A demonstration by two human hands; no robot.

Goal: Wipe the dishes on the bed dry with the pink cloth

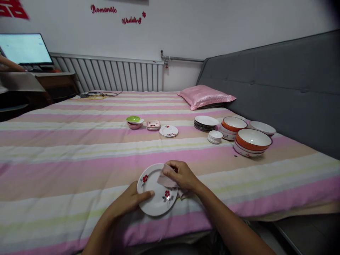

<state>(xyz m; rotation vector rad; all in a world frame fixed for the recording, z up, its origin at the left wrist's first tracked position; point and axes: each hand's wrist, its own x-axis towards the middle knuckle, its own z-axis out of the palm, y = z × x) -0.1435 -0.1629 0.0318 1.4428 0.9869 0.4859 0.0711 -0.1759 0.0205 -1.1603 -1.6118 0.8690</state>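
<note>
A white plate with red flowers (pixel 156 203) is tilted toward me above the near part of the bed. My left hand (pixel 134 198) grips its left rim, thumb lying over the face and the other fingers hidden beneath. My right hand (pixel 182 175) pinches a pale pink cloth (pixel 166 180) against the plate's upper right part. Some of the cloth hangs past the plate's right edge. Farther back on the bed lies another flowered white plate (pixel 169 131).
Near it sit small square pink dishes (pixel 153 124) and a green leaf-shaped dish (pixel 133 119). To the right stand a plate stack (pixel 206 121), small white dishes (pixel 215 136) and orange bowls (pixel 253 140). Behind are a pink pillow (pixel 205 95), grey headboard (pixel 271 78) and cables (pixel 98 95). An arm (pixel 10 64) shows beside a monitor (pixel 25 49).
</note>
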